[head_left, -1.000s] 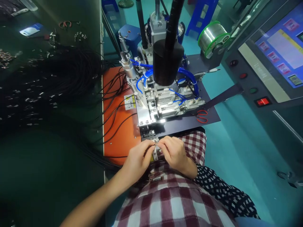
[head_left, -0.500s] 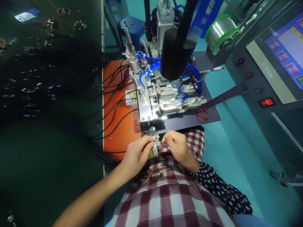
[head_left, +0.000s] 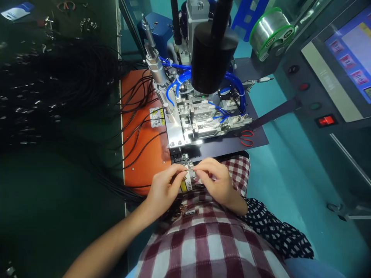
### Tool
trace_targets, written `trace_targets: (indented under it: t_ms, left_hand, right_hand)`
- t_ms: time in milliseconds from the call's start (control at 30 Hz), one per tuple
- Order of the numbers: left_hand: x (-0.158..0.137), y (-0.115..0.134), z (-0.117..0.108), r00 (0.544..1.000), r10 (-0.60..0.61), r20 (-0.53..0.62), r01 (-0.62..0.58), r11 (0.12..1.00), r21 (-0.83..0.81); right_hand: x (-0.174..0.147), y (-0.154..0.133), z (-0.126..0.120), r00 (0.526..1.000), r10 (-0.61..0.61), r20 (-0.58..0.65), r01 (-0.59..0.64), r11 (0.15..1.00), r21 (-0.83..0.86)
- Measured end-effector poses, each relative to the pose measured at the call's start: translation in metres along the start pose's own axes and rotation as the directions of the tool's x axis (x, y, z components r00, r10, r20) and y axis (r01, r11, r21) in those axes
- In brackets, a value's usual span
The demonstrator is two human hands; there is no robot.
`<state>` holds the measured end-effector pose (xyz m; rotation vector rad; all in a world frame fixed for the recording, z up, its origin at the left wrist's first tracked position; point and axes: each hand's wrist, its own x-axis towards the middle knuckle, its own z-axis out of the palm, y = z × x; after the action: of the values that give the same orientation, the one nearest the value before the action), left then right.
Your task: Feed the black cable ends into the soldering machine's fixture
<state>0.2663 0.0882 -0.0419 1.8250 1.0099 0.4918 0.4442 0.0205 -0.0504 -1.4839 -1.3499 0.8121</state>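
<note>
My left hand (head_left: 166, 181) is closed in a pinch at the front end of the machine, its thumb and forefinger on the end of a thin black cable (head_left: 140, 187) that comes in from the left and passes behind the hand. Facing it, my right hand (head_left: 217, 179) also pinches, with its fingertips almost meeting the left ones. A tiny thin piece shows between both sets of fingertips; what the right fingers hold is too small to name. Right below the fingers lies a metal fixture with a yellow-and-white label (head_left: 186, 185).
Beyond my hands stands a machine with metal cylinders (head_left: 207, 129), blue air tubes (head_left: 239, 87) and a black cylinder (head_left: 213, 58). Red-handled scissors (head_left: 247, 138) lie on its dark plate. Black cables (head_left: 72, 73) cover the left table. A solder spool (head_left: 271, 33) and control panel (head_left: 327, 100) are right.
My right hand has moved left, bringing its fingertips up to those of my left hand, and its fingers now pinch forward. The view has shifted slightly.
</note>
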Motion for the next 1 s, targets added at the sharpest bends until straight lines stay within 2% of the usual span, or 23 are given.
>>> trace_targets:
  t_ms: [67, 133, 200, 267, 333, 367, 467, 600, 667, 867, 1000]
  left_hand:
    - [0.0, 0.0, 0.0, 1.0, -0.023, -0.015, 0.023, 0.999, -0.03]
    - [0.001, 0.0, 0.0, 0.999, -0.04, -0.01, 0.039, 0.997, -0.065]
    - [0.001, 0.0, 0.0, 0.999, -0.043, -0.009, 0.043, 0.996, -0.08]
    - [0.001, 0.0, 0.0, 0.999, -0.042, -0.015, 0.04, 0.996, -0.078]
    - [0.001, 0.0, 0.0, 0.999, -0.037, -0.018, 0.035, 0.997, -0.074]
    - [0.0, 0.001, 0.0, 0.999, -0.034, -0.015, 0.032, 0.997, -0.073]
    - [0.0, 0.001, -0.001, 1.0, -0.015, -0.006, 0.015, 0.997, -0.077]
    - [0.0, -0.001, -0.002, 1.0, -0.006, 0.021, 0.008, 0.995, -0.104]
    - [-0.001, -0.002, -0.002, 0.999, -0.022, 0.034, 0.027, 0.992, -0.125]
    - [0.0, -0.003, 0.0, 0.998, -0.036, 0.058, 0.049, 0.97, -0.238]
    - [0.003, 0.001, 0.003, 0.997, -0.075, 0.016, 0.076, 0.949, -0.306]
  right_hand:
    - [-0.007, 0.005, 0.0, 0.982, -0.185, 0.026, 0.186, 0.963, -0.193]
    - [-0.01, 0.009, -0.001, 0.969, -0.242, 0.043, 0.244, 0.935, -0.259]
    - [-0.008, 0.011, -0.001, 0.989, -0.141, -0.039, 0.133, 0.978, -0.161]
    - [-0.002, 0.01, 0.0, 0.992, 0.105, -0.064, -0.099, 0.991, 0.089]
    - [0.005, 0.009, 0.002, 0.946, 0.317, 0.066, -0.319, 0.878, 0.356]
    - [0.008, 0.008, 0.004, 0.918, 0.369, 0.145, -0.393, 0.802, 0.45]
    - [0.014, 0.009, 0.009, 0.878, 0.402, 0.26, -0.473, 0.646, 0.599]
    - [0.016, 0.01, 0.015, 0.853, 0.406, 0.327, -0.516, 0.566, 0.643]
    - [0.015, 0.009, 0.018, 0.861, 0.398, 0.317, -0.506, 0.598, 0.621]
    - [0.005, 0.009, 0.032, 0.924, 0.352, 0.147, -0.374, 0.756, 0.538]
    - [0.001, 0.012, 0.035, 0.976, 0.213, 0.036, -0.209, 0.892, 0.4]
